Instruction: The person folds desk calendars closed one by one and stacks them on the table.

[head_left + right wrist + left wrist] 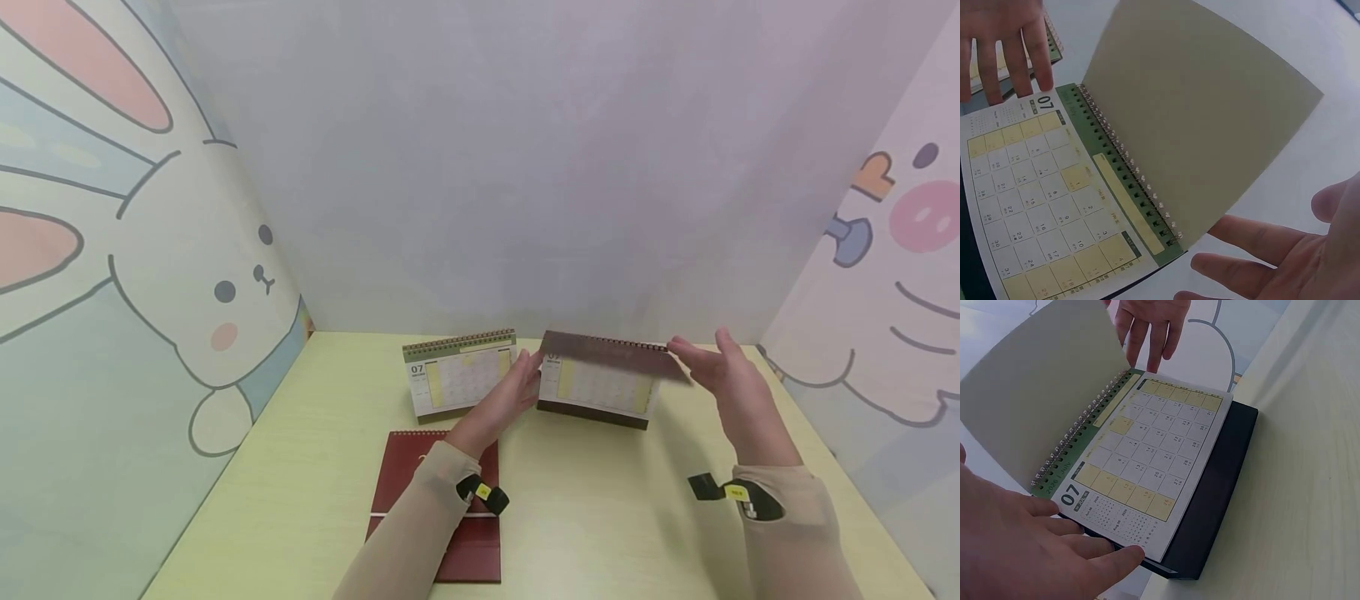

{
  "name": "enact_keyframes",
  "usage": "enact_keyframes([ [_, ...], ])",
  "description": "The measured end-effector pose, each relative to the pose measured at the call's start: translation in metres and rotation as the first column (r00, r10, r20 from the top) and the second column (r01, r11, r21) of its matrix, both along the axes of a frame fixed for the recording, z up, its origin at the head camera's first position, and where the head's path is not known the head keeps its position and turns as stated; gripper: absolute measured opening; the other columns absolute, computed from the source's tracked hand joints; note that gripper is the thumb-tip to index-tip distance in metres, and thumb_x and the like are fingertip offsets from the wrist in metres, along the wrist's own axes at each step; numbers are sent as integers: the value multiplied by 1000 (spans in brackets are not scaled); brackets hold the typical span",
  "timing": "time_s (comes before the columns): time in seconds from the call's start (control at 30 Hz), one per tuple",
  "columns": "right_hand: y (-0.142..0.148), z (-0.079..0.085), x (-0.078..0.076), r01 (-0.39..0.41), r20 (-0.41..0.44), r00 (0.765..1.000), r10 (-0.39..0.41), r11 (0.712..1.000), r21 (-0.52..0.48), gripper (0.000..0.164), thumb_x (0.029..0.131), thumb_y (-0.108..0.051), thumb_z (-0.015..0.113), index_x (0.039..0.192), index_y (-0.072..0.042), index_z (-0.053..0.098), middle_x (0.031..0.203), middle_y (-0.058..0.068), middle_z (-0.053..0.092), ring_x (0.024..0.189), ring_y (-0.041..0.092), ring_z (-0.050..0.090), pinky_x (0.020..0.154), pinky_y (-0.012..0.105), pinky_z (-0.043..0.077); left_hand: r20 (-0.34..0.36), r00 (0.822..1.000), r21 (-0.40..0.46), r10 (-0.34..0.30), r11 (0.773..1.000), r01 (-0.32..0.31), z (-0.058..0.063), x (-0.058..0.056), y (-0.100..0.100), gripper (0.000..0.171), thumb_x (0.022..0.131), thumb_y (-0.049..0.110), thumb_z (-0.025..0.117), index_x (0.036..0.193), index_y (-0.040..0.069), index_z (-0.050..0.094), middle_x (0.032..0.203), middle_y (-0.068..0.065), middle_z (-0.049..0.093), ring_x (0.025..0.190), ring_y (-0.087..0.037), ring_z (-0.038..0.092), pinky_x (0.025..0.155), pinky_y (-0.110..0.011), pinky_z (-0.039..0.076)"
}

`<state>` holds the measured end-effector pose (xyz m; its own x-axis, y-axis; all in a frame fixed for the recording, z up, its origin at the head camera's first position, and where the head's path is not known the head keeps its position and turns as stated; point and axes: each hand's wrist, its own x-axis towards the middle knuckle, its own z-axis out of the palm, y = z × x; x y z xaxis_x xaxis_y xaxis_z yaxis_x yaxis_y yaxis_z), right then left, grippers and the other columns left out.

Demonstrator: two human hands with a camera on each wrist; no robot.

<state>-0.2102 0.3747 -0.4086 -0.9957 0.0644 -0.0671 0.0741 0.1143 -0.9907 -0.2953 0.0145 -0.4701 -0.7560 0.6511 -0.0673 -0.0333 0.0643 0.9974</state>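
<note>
A desk calendar (592, 387), turned to month 07, stands tilted at the back right of the table. Its brown cover sheet (607, 354) sticks out forward from the spiral binding; in the right wrist view the pale inner side of this sheet (1204, 106) shows. My left hand (506, 392) is at the calendar's left side, its fingers (1104, 547) stretched along the edge. On the other side, my right hand (738, 400) has its fingers extended and thumb apart, fingertips (1216, 262) right by the binding's end. Neither hand grips anything.
A second desk calendar (461, 379), also showing 07, stands to the left, partly behind my left hand. In front of it lies a dark red spiral-bound calendar (397, 475), partly under my left forearm. Cartoon-printed panels (180, 275) flank the pale yellow table (300, 467).
</note>
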Motion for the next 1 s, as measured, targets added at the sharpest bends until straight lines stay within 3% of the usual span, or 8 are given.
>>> enact_keyframes([
  [0.3, 0, -3, -2, -12, -13, 1000, 13, 998, 62, 83, 124, -74, 20, 170, -21, 64, 149, -40, 67, 185, 48, 16, 153, 64, -1, 26, 1000, 31, -3, 1000, 3, 0, 0, 2, 98, 117, 84, 11, 192, 22, 6, 202, -8, 5, 189, -36, 6, 152, -66, 17],
  [0.47, 0, -3, -2, -7, -22, 1000, 9, 995, 97, 78, 124, -73, 21, 168, -26, 66, 145, -43, 69, 185, 42, 23, 151, 32, 22, 23, 1000, 28, 6, 1000, -7, 0, 0, 3, 96, 119, 81, 11, 192, 19, 6, 202, -7, 3, 189, -37, 5, 153, -65, 17],
  [0.6, -1, -3, -2, -6, -21, 1000, 8, 992, 122, 87, 125, -72, 21, 175, -10, 54, 142, -45, 68, 185, 37, 28, 150, 32, 24, 21, 1000, 27, 10, 1000, -11, 0, -1, 2, 90, 122, 74, 10, 192, 18, 5, 202, -7, 2, 189, -37, 5, 153, -63, 17],
  [0.7, -2, -3, -2, 2, -18, 1000, 1, 988, 154, 92, 125, -71, 23, 177, 3, 44, 141, -47, 67, 178, 18, 44, 150, 36, 25, 19, 1000, 27, 11, 1000, -11, 0, -1, 2, 87, 123, 71, 9, 192, 17, 5, 202, -6, 2, 189, -37, 4, 153, -62, 17],
  [0.77, -2, -3, -3, 10, -24, 1000, -6, 985, 174, 90, 126, -68, 26, 178, 3, 43, 141, -47, 67, 162, -2, 54, 141, 23, 35, 20, 1000, 28, 9, 1000, -10, -1, -1, 2, 88, 123, 72, 10, 192, 17, 5, 202, -6, 1, 189, -37, 5, 153, -61, 17],
  [0.87, -1, -4, -4, 26, -34, 999, -20, 980, 199, 82, 127, -64, 29, 178, -2, 47, 142, -47, 66, 135, -21, 56, 118, 8, 45, 27, 1000, 26, 12, 1000, -13, -1, -2, 2, 90, 122, 74, 11, 192, 18, 5, 202, -5, 2, 189, -36, 5, 153, -59, 17],
  [0.93, -1, -4, -4, 27, -25, 999, -22, 980, 196, 80, 127, -64, 31, 179, -5, 48, 148, -45, 65, 138, -20, 57, 126, 12, 43, 28, 1000, 26, 13, 1000, -14, -2, -3, 3, 88, 123, 73, 11, 192, 19, 6, 202, -5, 2, 189, -36, 5, 153, -59, 17],
  [1.0, -2, -3, -4, 22, -6, 1000, -22, 982, 187, 78, 127, -65, 31, 180, -9, 47, 161, -39, 61, 158, -6, 56, 144, 28, 33, 31, 999, 28, 13, 1000, -14, -2, -3, 3, 88, 123, 73, 11, 192, 19, 6, 202, -5, 2, 189, -36, 5, 153, -59, 17],
])
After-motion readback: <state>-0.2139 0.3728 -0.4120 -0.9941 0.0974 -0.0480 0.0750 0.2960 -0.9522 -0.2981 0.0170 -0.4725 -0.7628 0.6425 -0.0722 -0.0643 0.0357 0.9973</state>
